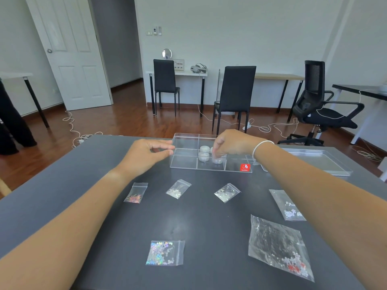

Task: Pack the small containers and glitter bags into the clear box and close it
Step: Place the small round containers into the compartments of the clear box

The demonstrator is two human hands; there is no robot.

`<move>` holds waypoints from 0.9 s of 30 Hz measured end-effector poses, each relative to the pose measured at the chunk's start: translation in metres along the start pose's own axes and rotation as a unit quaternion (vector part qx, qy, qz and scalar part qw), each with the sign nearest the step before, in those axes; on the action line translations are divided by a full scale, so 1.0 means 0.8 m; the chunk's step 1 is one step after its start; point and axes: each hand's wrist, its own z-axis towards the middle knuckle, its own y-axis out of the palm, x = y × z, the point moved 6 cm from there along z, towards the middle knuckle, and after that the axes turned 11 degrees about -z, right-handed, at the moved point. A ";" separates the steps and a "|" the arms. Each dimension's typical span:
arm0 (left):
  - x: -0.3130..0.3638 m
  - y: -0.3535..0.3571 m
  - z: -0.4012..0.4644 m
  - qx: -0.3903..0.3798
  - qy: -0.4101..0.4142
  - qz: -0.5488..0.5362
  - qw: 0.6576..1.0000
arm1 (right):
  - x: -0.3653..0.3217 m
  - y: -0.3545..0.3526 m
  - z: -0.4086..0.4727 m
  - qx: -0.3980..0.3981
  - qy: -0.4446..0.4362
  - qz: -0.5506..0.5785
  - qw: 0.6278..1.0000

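Hands work at a clear box (184,162) lying lengthwise across the dark table (104,206). The right hand (232,143) reaches down into its middle compartment, fingertips pinching a small container (217,159) beside two others. The left hand (146,153), nearer the glitter bags (165,252), pinches the box's left wall.

Both forearms extend forward, bare. Left hand (146,155) sits left of centre, thumb and forefinger pinched together. Right hand (232,144) reaches farther, fingers curled downward (a thin white band circles its wrist).
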 end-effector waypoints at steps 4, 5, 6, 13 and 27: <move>0.002 -0.001 -0.001 0.001 -0.005 0.005 1.000 | -0.001 -0.006 -0.010 0.048 -0.017 0.020 0.998; 0.003 -0.001 -0.001 0.001 -0.004 0.007 1.000 | -0.002 -0.009 -0.014 0.062 -0.025 0.025 0.997; 0.004 0.000 -0.001 0.000 -0.002 0.010 1.000 | -0.003 -0.012 -0.019 0.075 -0.032 0.030 0.996; 0.012 -0.002 -0.012 0.012 0.011 0.043 0.999 | -0.004 -0.024 -0.066 0.167 -0.064 0.062 0.982; 0.020 -0.046 -0.065 -0.023 -0.050 0.076 0.996 | -0.068 0.031 -0.104 0.144 -0.079 0.106 0.981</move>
